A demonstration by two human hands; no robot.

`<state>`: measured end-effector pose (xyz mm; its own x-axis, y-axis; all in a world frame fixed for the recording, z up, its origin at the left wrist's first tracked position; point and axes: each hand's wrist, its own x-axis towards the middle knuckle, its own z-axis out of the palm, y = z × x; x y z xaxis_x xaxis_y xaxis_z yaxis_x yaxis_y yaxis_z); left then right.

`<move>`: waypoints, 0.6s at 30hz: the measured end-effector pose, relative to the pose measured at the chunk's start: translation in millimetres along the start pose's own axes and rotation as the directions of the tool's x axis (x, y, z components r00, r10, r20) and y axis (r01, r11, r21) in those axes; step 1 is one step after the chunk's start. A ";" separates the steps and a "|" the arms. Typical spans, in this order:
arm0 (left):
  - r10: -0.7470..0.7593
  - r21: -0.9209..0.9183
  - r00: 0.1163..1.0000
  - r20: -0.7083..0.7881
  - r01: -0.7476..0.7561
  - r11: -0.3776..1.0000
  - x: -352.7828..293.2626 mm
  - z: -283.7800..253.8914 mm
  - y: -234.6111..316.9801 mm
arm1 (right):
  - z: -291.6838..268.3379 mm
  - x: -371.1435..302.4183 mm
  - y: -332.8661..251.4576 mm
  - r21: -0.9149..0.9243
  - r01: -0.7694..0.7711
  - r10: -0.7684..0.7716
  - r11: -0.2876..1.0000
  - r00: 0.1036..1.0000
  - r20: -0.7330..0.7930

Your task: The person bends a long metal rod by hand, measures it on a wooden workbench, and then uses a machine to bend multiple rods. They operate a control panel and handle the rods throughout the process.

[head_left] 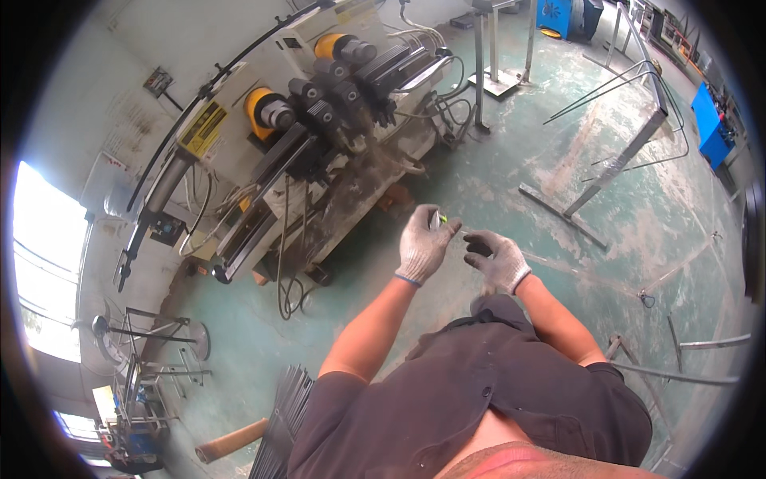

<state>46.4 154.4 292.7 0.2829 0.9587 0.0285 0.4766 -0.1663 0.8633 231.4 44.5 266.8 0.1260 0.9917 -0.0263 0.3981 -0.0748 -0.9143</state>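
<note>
In front of my body, my left hand (423, 243) is raised in a grey-and-white work glove with a blue cuff. Its fingers are closed on a small object with a bright green part (444, 219); the rest is mostly hidden, and I cannot make out its kind. Close by on the right, my right hand (499, 262), gloved alike, has half-curled fingers set apart. Nothing can be seen held in it. A faint pale line shows between the two hands, too thin to name.
Ahead on the left stands a large machine (343, 100) with yellow-and-grey motors, hanging cables and a dusty base. A metal frame (614, 164) with thin rods is at the right. Dark metal strips (283, 423) and a brown tube (231, 441) lie at lower left.
</note>
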 end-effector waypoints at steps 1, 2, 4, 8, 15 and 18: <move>0.088 0.024 0.995 -0.057 -0.086 0.996 32.4 1.2 -6.9 | -9.3 26.9 -0.8 -0.009 -0.009 0.010 1.000 1.000 0.014; 0.123 0.046 0.988 -0.092 -0.119 0.992 60.3 4.2 0.2 | -20.2 52.9 10.2 -0.012 -0.016 0.016 1.000 1.000 0.014; 0.192 0.120 0.970 -0.150 -0.175 0.977 120.2 9.0 12.3 | -43.1 106.2 33.1 -0.017 -0.022 0.022 1.000 1.000 0.017; 0.328 0.320 0.919 -0.220 -0.250 0.914 247.2 24.0 36.8 | -90.4 226.6 52.0 0.060 -0.037 0.037 0.997 0.999 -0.004; 0.332 0.448 0.892 -0.306 -0.172 0.877 434.7 26.5 73.9 | -173.7 433.8 6.7 0.027 0.223 -0.222 0.975 0.975 -0.035; 0.352 0.517 0.868 -0.351 -0.134 0.845 506.2 24.8 70.5 | -202.2 514.8 -36.6 -0.030 0.411 -0.411 0.911 0.911 -0.029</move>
<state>243.9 622.2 355.5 0.1212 0.8541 0.5058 0.7952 -0.3886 0.4655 465.5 536.6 368.5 -0.0228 0.9312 0.3639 0.4416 0.3359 -0.8320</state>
